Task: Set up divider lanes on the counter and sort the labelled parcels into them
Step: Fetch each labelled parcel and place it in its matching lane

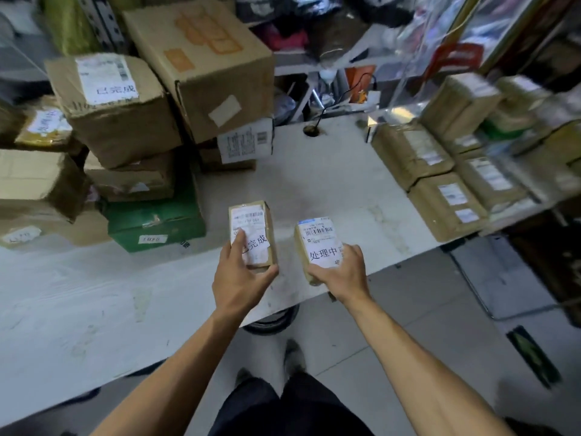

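2 small brown parcels held above white counter (330, 171) near its front edge. Left hand (240, 278) gripping parcel labelled 已完成 (253, 231), thumb on label. Right hand (341, 272) gripping parcel labelled 处理中 (316, 243). Stacked cardboard boxes (125, 121) at left; taped brown parcels (440, 171) at right.

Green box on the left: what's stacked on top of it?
On the green box sits a flat cardboard box, and above that a carton labelled 已完成. The green box's lid is mostly covered, so anything printed there is hidden.
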The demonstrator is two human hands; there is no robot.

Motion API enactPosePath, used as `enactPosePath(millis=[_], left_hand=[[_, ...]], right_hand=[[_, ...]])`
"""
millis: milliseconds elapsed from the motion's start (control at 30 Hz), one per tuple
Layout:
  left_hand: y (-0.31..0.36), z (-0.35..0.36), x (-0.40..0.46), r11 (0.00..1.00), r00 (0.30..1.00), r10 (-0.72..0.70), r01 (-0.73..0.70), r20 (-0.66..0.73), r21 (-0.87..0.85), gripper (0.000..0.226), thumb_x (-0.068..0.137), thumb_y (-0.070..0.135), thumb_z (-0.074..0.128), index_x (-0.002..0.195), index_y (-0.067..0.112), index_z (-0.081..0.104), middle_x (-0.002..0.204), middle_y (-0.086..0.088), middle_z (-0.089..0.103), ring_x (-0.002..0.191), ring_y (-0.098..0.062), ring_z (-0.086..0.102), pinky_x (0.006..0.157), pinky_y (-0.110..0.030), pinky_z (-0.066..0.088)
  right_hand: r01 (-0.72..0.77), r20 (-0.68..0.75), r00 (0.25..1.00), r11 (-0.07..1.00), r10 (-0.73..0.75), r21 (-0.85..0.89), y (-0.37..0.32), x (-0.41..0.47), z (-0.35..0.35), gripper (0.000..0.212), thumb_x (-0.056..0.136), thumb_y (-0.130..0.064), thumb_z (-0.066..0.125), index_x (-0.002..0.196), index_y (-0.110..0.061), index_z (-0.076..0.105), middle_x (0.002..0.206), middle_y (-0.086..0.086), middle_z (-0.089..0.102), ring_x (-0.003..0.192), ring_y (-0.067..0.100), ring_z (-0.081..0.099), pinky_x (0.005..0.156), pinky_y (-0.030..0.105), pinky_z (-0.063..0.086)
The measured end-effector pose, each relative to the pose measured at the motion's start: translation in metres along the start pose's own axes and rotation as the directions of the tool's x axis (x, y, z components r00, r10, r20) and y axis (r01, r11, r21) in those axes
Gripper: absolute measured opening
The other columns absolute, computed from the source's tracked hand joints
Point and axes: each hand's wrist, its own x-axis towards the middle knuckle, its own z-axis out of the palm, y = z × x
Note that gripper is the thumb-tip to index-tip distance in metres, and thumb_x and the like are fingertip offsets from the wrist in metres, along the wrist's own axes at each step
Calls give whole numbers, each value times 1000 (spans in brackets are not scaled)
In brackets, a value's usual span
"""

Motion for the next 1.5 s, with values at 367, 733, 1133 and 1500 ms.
enactPosePath(millis=[367,733,1133,1500], left_hand=[[123,104,8,977,971,213,-212,104,-19,103,73,52,86,158,30,32,150,4,47,130,-19,52,101,-38,48],[240,260,4,974,973,223,-225,65,25,102,71,53,87,156,30,35,150,0,51,129,-22,54,98,-40,50],[332,344,40,940,938,338,-340,78,6,101,69,52,90,154,31,39,146,-5,54,121,-23,58,82,-25,47],[403,406,125,921,922,386,-383,40,-70,100,71,45,90,154,25,39,144,-2,54,117,-18,59,71,-13,45]], right_hand=[[65,-203,978,994,-46,91,52,48,-122,41,53,-25,91,79,-32,61,99,-7,46,94,17,60,73,31,60],[101,-180,980,993,-88,61,152,135,-252,80,38,-53,78,107,-16,60,108,-2,48,101,15,54,81,33,58],[101,-195,977,992,-85,70,186,216,-355,79,38,-55,76,105,-17,59,103,-4,46,94,12,53,69,21,52],[82,-241,968,996,-75,20,182,363,-415,66,58,-34,92,108,-18,52,109,-1,43,101,16,52,70,24,51]])
